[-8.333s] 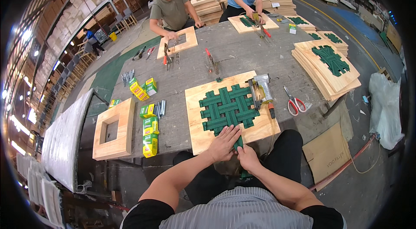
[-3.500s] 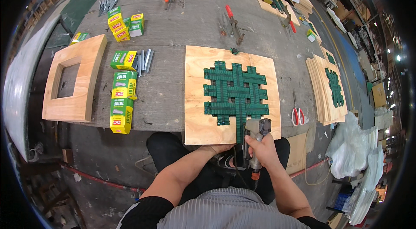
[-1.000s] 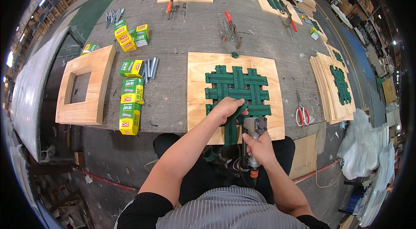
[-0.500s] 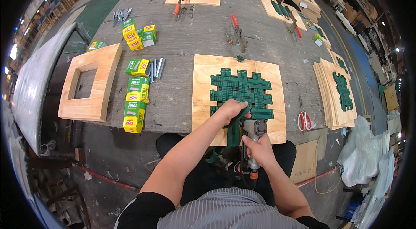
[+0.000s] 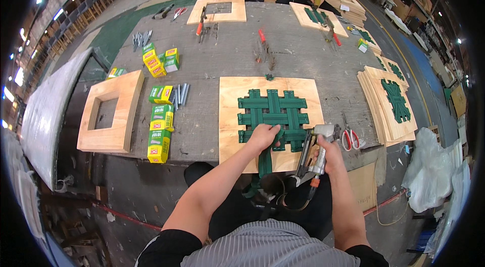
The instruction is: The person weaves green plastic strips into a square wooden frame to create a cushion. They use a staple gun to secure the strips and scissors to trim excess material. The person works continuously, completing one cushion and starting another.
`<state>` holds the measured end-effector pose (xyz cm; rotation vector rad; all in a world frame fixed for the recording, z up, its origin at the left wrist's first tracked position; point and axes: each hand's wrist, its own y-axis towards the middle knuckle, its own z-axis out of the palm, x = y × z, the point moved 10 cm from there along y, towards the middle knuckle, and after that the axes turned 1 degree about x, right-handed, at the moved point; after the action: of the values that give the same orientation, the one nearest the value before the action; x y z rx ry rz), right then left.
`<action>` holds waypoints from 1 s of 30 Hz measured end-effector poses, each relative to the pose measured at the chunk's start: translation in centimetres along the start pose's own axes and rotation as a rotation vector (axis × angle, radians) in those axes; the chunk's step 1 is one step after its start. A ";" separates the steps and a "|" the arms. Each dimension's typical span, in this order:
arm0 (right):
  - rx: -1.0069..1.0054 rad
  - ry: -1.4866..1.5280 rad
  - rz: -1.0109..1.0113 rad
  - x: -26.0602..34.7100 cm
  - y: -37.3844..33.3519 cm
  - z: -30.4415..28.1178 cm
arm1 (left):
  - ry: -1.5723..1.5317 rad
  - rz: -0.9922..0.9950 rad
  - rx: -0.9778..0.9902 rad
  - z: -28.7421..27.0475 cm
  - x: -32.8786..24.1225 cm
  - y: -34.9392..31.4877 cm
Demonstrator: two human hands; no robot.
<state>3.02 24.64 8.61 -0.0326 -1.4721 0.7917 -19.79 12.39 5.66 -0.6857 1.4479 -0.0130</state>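
Note:
A square wooden frame lies in front of me at the table's near edge, with green webbing straps woven over and under each other across its middle. My left hand is closed on a loose webbing strap at the weave's lower edge. The strap's tail hangs over the table edge toward my lap. In my right hand is a pneumatic staple gun, held at the frame's lower right corner, apart from the weave. An air hose runs down from its handle.
Red-handled scissors lie to the right, beside stacked webbed frames. Left are staple boxes, loose staple strips and a bare wooden frame. Across the table, two people sit with frames and red-handled clamps.
My right hand has drawn the staple gun right, off the weave's lower edge. My left hand stays on the strap, its fingers slightly lower on it. The whole view has shifted a little.

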 end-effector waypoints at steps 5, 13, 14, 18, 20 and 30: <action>0.081 0.069 0.070 0.9 5.4 -1.4 | 0.615 0.396 -0.181 1.9 -2.5 -5.8; -0.158 -0.731 0.013 4.2 7.9 -5.7 | 0.806 0.501 -0.240 4.5 -1.1 -9.3; -0.164 -0.839 -0.019 4.8 8.0 -6.0 | 0.817 0.529 -0.259 4.5 -1.2 -9.4; -0.120 -0.954 -0.048 4.6 8.7 -6.3 | 0.771 0.594 -0.342 4.4 -1.4 -9.9; -0.128 -1.006 -0.065 4.2 8.6 -7.1 | 0.744 0.587 -0.375 4.2 -1.3 -10.0; -0.440 -1.375 -0.396 8.1 5.6 -15.2 | 0.692 0.595 -0.408 3.9 -1.4 -10.4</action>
<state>13.15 39.54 10.68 0.5552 -2.7989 0.0435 -12.40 6.20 11.35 -0.5701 2.3185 0.5691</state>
